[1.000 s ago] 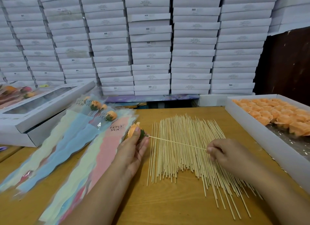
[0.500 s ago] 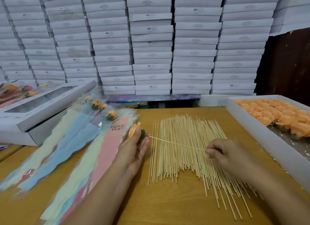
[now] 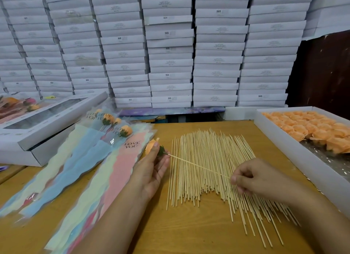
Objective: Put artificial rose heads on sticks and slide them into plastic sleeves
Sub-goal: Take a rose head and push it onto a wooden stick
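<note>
One stick (image 3: 198,165) now sits in the green base of the orange rose head (image 3: 152,146), hardly moved since a second ago. Left hand (image 3: 151,170) pinches the rose near the table's middle, beside the sleeves (image 3: 121,168). Right hand (image 3: 259,178) pinches the stick's other end. Sleeve comes next.

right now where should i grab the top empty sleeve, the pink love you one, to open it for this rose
Pinch the pink sleeve at its wide far mouth near the lettering, coming from its right edge beside the left hand. That end lies uppermost and nearest the rose head.
</note>
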Demonstrator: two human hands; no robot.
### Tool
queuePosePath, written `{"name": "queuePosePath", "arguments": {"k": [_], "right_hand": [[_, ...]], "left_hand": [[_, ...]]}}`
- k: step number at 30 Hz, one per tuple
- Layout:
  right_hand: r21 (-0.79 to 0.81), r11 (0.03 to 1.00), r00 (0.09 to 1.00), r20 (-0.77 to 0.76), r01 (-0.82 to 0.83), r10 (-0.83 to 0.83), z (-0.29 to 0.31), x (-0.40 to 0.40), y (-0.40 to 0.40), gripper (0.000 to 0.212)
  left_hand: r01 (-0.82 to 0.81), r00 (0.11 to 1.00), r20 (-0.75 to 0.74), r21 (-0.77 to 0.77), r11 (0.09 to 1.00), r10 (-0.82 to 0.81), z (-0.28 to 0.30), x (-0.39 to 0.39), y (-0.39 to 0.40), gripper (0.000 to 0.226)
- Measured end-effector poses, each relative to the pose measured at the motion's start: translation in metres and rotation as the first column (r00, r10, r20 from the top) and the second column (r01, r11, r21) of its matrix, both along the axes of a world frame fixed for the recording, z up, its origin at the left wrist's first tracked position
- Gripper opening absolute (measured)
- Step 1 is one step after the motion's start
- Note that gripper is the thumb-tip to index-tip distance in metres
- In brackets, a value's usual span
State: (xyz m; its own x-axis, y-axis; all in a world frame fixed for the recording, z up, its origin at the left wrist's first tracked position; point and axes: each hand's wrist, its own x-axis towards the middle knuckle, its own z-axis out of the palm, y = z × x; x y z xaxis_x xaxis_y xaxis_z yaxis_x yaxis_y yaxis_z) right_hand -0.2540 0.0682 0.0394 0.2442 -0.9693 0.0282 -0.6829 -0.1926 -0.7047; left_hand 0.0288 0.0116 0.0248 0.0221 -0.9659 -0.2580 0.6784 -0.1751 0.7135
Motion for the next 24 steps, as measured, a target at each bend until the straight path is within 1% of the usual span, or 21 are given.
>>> {"name": "queuePosePath", "arguments": {"k": [3, 4, 6, 9, 10, 12, 15, 16, 17, 18, 19, 20, 21, 22, 23, 24], "right_hand": [[0.22, 0.957, 0.958, 0.258, -0.187, 0.128, 0.012, 0.001, 0.009, 0.012], [0.268, 0.93, 0.935, 0.314, -0.253, 0.164, 0.014, 0.001, 0.011, 0.014], [0.345, 0.87, 0.896, 0.391, -0.353, 0.209, 0.017, 0.001, 0.014, 0.019], [0.434, 0.785, 0.86, 0.452, -0.442, 0.235, 0.015, 0.005, 0.016, 0.015], [0.448, 0.766, 0.851, 0.468, -0.46, 0.238, 0.014, 0.007, 0.016, 0.013], [0.451, 0.759, 0.84, 0.492, -0.47, 0.227, 0.011, 0.008, 0.015, 0.012], [0.419, 0.791, 0.824, 0.538, -0.445, 0.178, 0.011, 0.005, 0.012, 0.018], [0.401, 0.809, 0.812, 0.563, -0.429, 0.151, 0.011, 0.003, 0.011, 0.02], [0.385, 0.829, 0.798, 0.591, -0.407, 0.118, 0.012, 0.001, 0.01, 0.021], [0.37, 0.849, 0.786, 0.613, -0.378, 0.083, 0.012, -0.001, 0.008, 0.021], [0.356, 0.867, 0.776, 0.628, -0.348, 0.054, 0.012, -0.003, 0.007, 0.02], [0.343, 0.883, 0.769, 0.639, -0.32, 0.031, 0.011, -0.004, 0.006, 0.019], [0.332, 0.895, 0.761, 0.649, -0.297, 0.012, 0.011, -0.005, 0.005, 0.019], [0.325, 0.904, 0.752, 0.659, -0.277, -0.006, 0.01, -0.005, 0.004, 0.019], [0.32, 0.911, 0.744, 0.668, -0.26, -0.023, 0.01, -0.005, 0.004, 0.02], [0.317, 0.917, 0.736, 0.675, -0.243, -0.038, 0.01, -0.005, 0.003, 0.021]], "left_hand": [[0.032, 0.999, 0.012, 0.003, 0.999, -0.032, 0.002, -0.001, 0.001, 0.04], [0.049, 0.999, 0.019, 0.002, 0.999, -0.049, 0.002, -0.002, 0.002, 0.04], [0.08, 0.996, 0.037, -0.003, 0.997, -0.08, 0.002, -0.003, 0.004, 0.044], [0.119, 0.989, 0.085, -0.008, 0.993, -0.118, 0.003, -0.005, 0.007, 0.052], [0.126, 0.986, 0.115, -0.009, 0.992, -0.124, 0.004, -0.007, 0.008, 0.052], [0.117, 0.976, 0.185, -0.015, 0.993, -0.113, 0.006, -0.01, 0.011, 0.056], [0.113, 0.945, 0.311, -0.031, 0.993, -0.098, 0.011, -0.012, 0.014, 0.058], [0.114, 0.916, 0.39, -0.034, 0.993, -0.092, 0.015, -0.01, 0.015, 0.055], [0.106, 0.85, 0.523, -0.045, 0.993, -0.067, 0.018, -0.007, 0.014, 0.05], [0.092, 0.711, 0.703, -0.074, 0.993, -0.013, 0.02, -0.001, 0.012, 0.045], [0.082, 0.486, 0.871, -0.121, 0.989, 0.067, 0.021, 0.006, 0.008, 0.041], [0.072, 0.194, 0.971, -0.156, 0.985, 0.139, 0.022, 0.015, 0.004, 0.042], [0.053, -0.101, 0.98, -0.165, 0.985, 0.169, 0.023, 0.023, 0.0, 0.043], [0.022, -0.339, 0.929, -0.15, 0.988, 0.148, 0.024, 0.032, -0.003, 0.043], [-0.009, -0.496, 0.864, -0.105, 0.994, 0.086, 0.023, 0.041, -0.005, 0.042], [-0.036, -0.581, 0.814, -0.029, 0.999, 0.002, 0.022, 0.048, -0.006, 0.04]]}}
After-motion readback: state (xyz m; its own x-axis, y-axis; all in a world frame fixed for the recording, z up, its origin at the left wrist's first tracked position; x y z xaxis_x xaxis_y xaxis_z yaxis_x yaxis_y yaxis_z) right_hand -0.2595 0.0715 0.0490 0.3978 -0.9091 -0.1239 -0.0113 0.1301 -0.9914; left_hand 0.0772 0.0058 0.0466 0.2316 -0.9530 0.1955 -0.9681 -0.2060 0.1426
